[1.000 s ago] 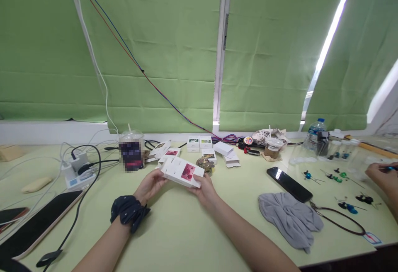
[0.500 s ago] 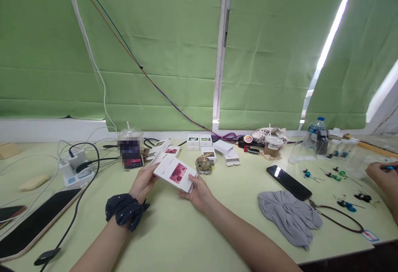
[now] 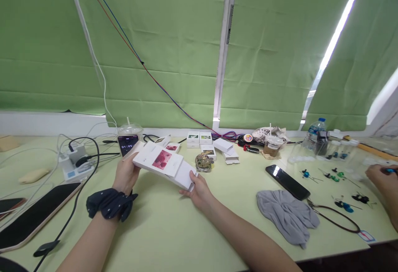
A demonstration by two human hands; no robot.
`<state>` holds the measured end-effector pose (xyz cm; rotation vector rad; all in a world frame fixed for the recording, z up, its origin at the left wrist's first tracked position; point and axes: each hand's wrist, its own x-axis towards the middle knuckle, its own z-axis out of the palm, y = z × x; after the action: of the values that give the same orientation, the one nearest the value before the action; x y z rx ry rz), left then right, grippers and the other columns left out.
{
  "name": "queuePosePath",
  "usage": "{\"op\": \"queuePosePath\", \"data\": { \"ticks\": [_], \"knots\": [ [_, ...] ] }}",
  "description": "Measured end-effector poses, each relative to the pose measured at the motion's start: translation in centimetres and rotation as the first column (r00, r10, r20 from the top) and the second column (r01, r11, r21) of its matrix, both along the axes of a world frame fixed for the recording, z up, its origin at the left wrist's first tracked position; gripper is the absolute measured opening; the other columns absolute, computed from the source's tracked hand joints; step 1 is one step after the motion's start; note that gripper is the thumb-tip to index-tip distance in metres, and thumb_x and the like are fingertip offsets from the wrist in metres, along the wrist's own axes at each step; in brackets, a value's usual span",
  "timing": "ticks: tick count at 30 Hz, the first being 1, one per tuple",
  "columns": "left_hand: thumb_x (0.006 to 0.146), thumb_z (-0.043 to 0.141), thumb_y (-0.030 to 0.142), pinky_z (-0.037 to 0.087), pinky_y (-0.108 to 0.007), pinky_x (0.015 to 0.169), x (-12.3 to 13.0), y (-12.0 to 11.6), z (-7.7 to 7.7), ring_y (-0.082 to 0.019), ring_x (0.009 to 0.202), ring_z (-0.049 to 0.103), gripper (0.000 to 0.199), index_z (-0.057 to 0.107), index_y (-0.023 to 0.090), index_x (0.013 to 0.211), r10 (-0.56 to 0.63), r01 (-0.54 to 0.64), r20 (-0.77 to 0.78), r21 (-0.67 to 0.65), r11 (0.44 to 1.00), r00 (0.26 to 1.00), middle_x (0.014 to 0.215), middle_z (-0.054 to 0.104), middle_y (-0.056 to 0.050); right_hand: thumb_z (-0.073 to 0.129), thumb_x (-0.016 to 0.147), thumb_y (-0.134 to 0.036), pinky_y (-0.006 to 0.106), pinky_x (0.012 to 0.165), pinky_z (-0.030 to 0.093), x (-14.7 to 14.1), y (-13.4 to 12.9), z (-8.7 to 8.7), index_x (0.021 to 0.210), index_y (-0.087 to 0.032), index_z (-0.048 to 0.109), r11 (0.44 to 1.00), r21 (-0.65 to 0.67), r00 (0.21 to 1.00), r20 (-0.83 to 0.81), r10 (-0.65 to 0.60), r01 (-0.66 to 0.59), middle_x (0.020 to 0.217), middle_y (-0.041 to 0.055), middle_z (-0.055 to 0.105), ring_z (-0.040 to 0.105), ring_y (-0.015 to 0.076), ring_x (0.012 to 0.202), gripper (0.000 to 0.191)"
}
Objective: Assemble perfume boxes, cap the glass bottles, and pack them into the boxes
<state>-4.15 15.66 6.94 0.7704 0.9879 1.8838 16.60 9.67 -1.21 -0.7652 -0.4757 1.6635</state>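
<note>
My left hand [image 3: 126, 175] grips the left end of a white cardboard sleeve [image 3: 152, 158] printed with a picture of pink roses. Out of the sleeve's right end sticks a plain white inner box [image 3: 185, 174], partly drawn out. My right hand [image 3: 200, 191] pinches that inner box at its far right end, thumb on top and fingers underneath. Both pieces are held tilted above the table. Just beyond my right hand stands a small round glass bottle [image 3: 203, 162] with a gold-coloured top. A dark dotted scrunchie [image 3: 110, 203] is around my left wrist.
Small picture boxes [image 3: 193, 140] and an opened white box [image 3: 230, 156] stand behind the bottle. Rightward lie a phone [image 3: 287, 182], a grey cloth [image 3: 286, 214] and several small coloured parts [image 3: 343, 205]. Another person's hand [image 3: 381, 176] is far right. Cables and a power strip [image 3: 76, 168] lie left.
My left hand has moved left with the sleeve, while my right hand has stayed nearly in place. More of the inner box now shows outside the sleeve.
</note>
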Motion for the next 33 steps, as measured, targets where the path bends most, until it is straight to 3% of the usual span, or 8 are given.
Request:
{"op": "queuePosePath", "data": {
  "ticks": [7, 10, 13, 18, 22, 27, 30, 33],
  "knots": [
    [0.081, 0.052, 0.015, 0.032, -0.016, 0.032, -0.6, 0.5, -0.7, -0.004, 0.031, 0.04, 0.01, 0.054, 0.016, 0.091, 0.213, -0.208, -0.063, 0.08, 0.975, 0.975, 0.059, 0.06, 0.007, 0.052, 0.092, -0.031, 0.032, 0.047, 0.058, 0.3, 0.3, 0.2, 0.107, -0.016, 0.048, 0.996, -0.085, 1.0, 0.005, 0.003, -0.003, 0.087, 0.0072, 0.069, 0.07, 0.0196, 0.064, 0.021],
    [0.089, 0.052, 0.027, 0.055, -0.028, 0.057, 1.0, 1.3, -2.5, -0.014, 0.058, 0.066, 0.011, 0.049, 0.02, 0.096, 0.07, -0.062, -0.11, 0.076, 0.995, 0.992, 0.085, 0.069, -0.003, 0.054, 0.092, -0.03, 0.03, 0.044, 0.056, 0.2, 0.2, 0.1, 0.106, -0.016, 0.048, 0.997, -0.077, 1.0, 0.02, 0.018, -0.016, 0.086, 0.0067, 0.069, 0.069, 0.0192, 0.06, 0.021],
    [0.093, 0.047, 0.031, 0.053, -0.028, 0.085, 2.6, 2.4, -4.6, -0.012, 0.092, 0.068, 0.009, 0.048, 0.024, 0.098, -0.157, 0.157, -0.176, -0.014, 0.988, 0.972, 0.112, 0.066, -0.006, 0.052, 0.092, -0.029, 0.028, 0.041, 0.055, 0.0, 0.1, 0.2, 0.107, -0.016, 0.048, 0.998, -0.061, 0.999, 0.031, 0.024, -0.022, 0.085, 0.0066, 0.069, 0.069, 0.0194, 0.059, 0.02],
    [0.07, 0.075, 0.039, 0.053, -0.033, 0.081, 3.0, 2.9, -6.7, -0.022, 0.089, 0.068, 0.033, 0.062, 0.014, 0.088, -0.351, 0.308, -0.31, -0.18, 0.934, 0.883, 0.092, 0.071, -0.012, 0.056, 0.09, -0.032, 0.029, 0.042, 0.056, 0.0, 0.3, 0.2, 0.107, -0.017, 0.046, 0.998, -0.062, 1.0, 0.022, 0.0, 0.002, 0.083, 0.0053, 0.069, 0.069, 0.0179, 0.058, 0.024],
    [0.063, 0.075, 0.053, 0.051, -0.035, 0.076, 2.3, 2.4, -6.4, -0.028, 0.087, 0.066, 0.046, 0.069, 0.012, 0.081, -0.438, 0.356, -0.416, -0.262, 0.897, 0.797, 0.082, 0.072, -0.011, 0.05, 0.094, -0.03, 0.028, 0.041, 0.055, 0.0, 0.2, 0.2, 0.108, -0.016, 0.047, 0.999, -0.045, 0.999, 0.029, 0.024, -0.023, 0.084, 0.0063, 0.069, 0.069, 0.0192, 0.059, 0.02],
    [0.068, 0.059, 0.071, 0.05, -0.039, 0.087, 3.2, -0.1, -5.1, -0.031, 0.11, 0.061, 0.067, 0.065, 0.022, 0.113, -0.635, 0.595, -0.398, -0.237, 0.768, 0.662, 0.118, 0.066, -0.013, 0.048, 0.095, -0.032, 0.027, 0.043, 0.055, 0.0, 0.2, 0.2, 0.111, -0.015, 0.047, 0.998, -0.061, 1.0, -0.001, 0.014, -0.014, 0.084, 0.0063, 0.07, 0.069, 0.0172, 0.059, 0.023],
    [0.058, 0.083, 0.044, 0.048, -0.04, 0.093, 4.9, -2.2, -4.7, -0.03, 0.117, 0.057, 0.089, 0.042, 0.036, 0.137, -0.721, 0.742, -0.4, -0.132, 0.657, 0.566, 0.132, 0.057, -0.008, 0.04, 0.098, -0.035, 0.025, 0.045, 0.055, 0.2, 0.3, 0.1, 0.111, -0.012, 0.05, 0.998, -0.032, 0.997, -0.063, 0.054, -0.056, 0.086, 0.0098, 0.071, 0.07, 0.0173, 0.062, 0.028],
    [0.064, 0.081, 0.03, 0.049, -0.038, 0.092, 6.4, -3.4, -4.7, -0.026, 0.111, 0.059, 0.091, 0.034, 0.035, 0.141, -0.646, 0.692, -0.446, -0.079, 0.718, 0.62, 0.122, 0.062, -0.007, 0.038, 0.099, -0.037, 0.026, 0.049, 0.056, 0.4, 0.4, 0.0, 0.11, -0.011, 0.054, 0.991, 0.006, 0.988, -0.086, 0.132, -0.132, 0.089, 0.0113, 0.071, 0.071, 0.0178, 0.066, 0.033]
  ]
}}
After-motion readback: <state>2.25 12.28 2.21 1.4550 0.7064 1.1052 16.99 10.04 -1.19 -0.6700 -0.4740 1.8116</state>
